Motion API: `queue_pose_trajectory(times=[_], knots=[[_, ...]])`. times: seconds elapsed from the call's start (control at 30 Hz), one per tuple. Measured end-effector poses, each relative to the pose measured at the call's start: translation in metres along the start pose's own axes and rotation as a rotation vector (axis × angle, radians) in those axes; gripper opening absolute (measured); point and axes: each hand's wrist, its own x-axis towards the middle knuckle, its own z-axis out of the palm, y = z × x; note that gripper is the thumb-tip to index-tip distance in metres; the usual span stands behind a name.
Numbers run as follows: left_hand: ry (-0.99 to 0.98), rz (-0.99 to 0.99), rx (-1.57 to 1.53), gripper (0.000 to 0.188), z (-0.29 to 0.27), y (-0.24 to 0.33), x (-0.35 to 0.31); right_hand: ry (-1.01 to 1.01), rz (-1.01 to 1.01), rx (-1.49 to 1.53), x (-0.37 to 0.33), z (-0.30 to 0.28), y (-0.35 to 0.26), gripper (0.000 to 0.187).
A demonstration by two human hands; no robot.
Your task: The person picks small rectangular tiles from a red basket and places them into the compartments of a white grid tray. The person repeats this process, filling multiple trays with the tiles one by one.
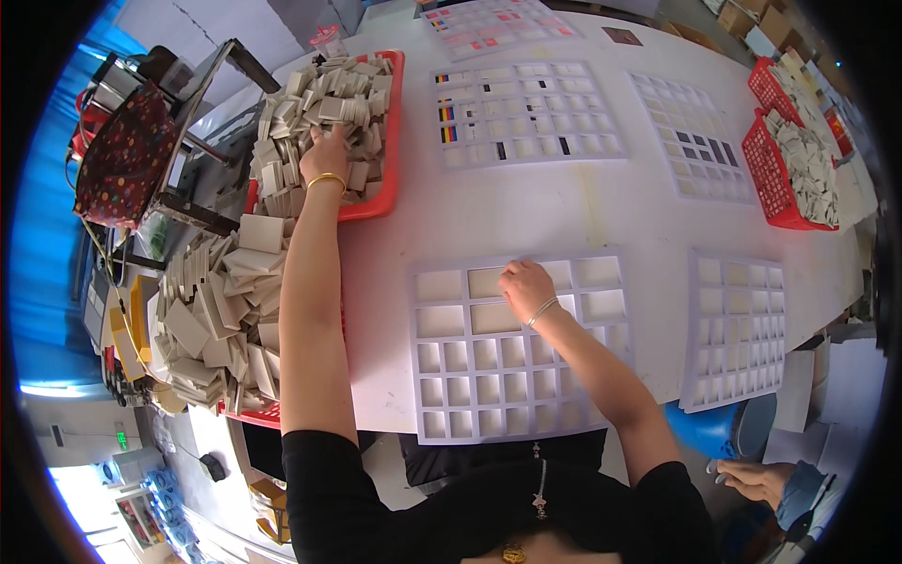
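White worktop was spread with partitioned trays, and a blue curtain was hung at the left of the room. At the worktop's front, the near tray was set, and over its top rows the right hand was held. Its fingers were curled together; whether anything was pinched beneath them could not be told. Two cells beside it looked dark-edged and were perhaps filled; a piece laid askew there could be caught on a cell wall. The front rim seemed to be carried to the worktop's edge or past it, so the tray might be tipped if leaned on by the right forearm. At the upper left, the left hand was sunk among tiles in a red basket, its fingers partly spread; no firm pinch could be made out. Since the tiles were piled loosely, a slide might be started by one being pulled. The nearer heap was closely passed by the left forearm and could be knocked. Farther right, a side tray was placed near the edge, where it might be jostled by a bystander, whose hand was seen beyond a blue drum.
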Motion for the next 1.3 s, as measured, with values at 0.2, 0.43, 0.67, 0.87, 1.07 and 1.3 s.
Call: queue_pose_trajectory(times=[0.2,0.43,0.67,0.87,1.07,1.3], knots=[[0.125,-0.026,-0.199,0.033,-0.005,0.005,-0.013,-0.153,-0.006,-0.12,0.004,-0.017,-0.005,0.01],[0.504,-0.192,-0.927,0.047,-0.018,0.0,-0.023,-0.025,0.007,0.168,-0.001,-0.004,0.011,0.015],[0.13,-0.259,-1.953,0.043,-0.043,0.056,-0.09,-0.282,0.001,-0.058,0.013,-0.014,0.005,0.012],[-0.505,-0.247,-2.004,0.053,-0.042,0.098,-0.234,0.111,0.381,1.099,0.007,-0.056,0.001,0.021],[-0.57,-0.222,-2.082,0.038,-0.02,0.105,-0.304,-0.02,0.295,1.272,-0.027,-0.071,-0.035,0.032],[-0.765,-0.334,-1.963,0.015,-0.011,0.078,-0.334,-0.174,0.362,1.442,-0.055,-0.074,-0.034,0.033]])
